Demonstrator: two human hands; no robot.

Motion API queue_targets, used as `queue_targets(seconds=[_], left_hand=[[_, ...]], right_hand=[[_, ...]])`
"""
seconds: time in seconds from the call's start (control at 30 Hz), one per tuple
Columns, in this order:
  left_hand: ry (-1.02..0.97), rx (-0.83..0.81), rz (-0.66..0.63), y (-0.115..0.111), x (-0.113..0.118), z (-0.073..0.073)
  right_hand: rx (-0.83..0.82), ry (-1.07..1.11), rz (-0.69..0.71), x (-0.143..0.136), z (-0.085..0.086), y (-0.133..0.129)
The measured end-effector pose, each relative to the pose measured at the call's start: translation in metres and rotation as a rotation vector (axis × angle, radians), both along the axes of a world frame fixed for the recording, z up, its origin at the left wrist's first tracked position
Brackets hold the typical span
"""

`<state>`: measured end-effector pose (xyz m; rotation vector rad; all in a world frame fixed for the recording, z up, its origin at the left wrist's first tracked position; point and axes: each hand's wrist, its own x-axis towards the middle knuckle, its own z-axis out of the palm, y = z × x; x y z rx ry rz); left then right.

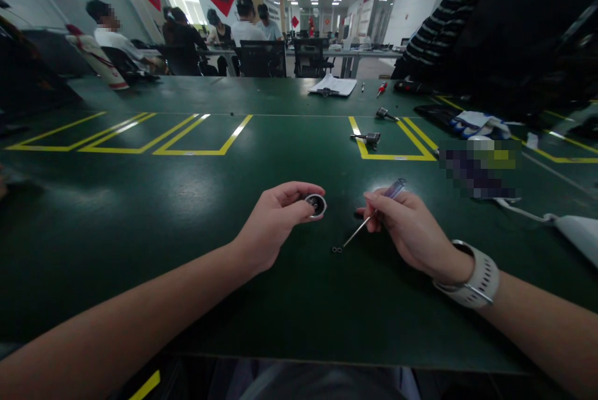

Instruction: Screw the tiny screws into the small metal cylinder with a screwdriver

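Note:
My left hand (275, 219) is closed around a round metal cup-shaped part (316, 205), its hollow side facing up toward me. In my right hand (404, 219) is a screwdriver (396, 188) with a translucent purplish handle. The thin shaft slants down to the left, and its tip is at two small dark rings (337, 250) lying on the green tabletop. Whether the tip touches them I cannot tell. Farther off, two metal parts with shafts lie by the yellow tape: a nearer one (369, 138) and another one (385, 114) behind it.
Yellow tape frames (200, 152) mark the green table (140, 213). A clipboard with paper (332, 85) and a red screwdriver (382, 88) lie at the far edge. White-and-blue gloves (481, 124) are at right, near a person in a striped sleeve (434, 20). Several people sit beyond.

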<state>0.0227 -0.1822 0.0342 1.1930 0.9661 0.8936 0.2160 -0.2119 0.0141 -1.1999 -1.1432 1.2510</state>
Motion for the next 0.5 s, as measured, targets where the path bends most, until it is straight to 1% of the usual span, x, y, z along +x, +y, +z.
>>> queue_targets(seconds=[0.17,0.3,0.4,0.5], left_hand=[[-0.007,-0.023,0.000,0.000,-0.001,0.001],[-0.013,-0.035,0.001,-0.001,0.000,0.002],[-0.030,-0.028,-0.003,-0.002,0.000,0.001],[-0.051,-0.016,0.021,-0.003,0.002,0.002]], right_hand=[[0.027,-0.095,0.024,0.000,-0.004,-0.003],[0.117,-0.295,0.070,0.004,-0.004,-0.003],[0.278,-0.499,0.106,0.003,0.000,-0.008],[0.543,-0.641,0.099,-0.001,0.004,-0.015]])
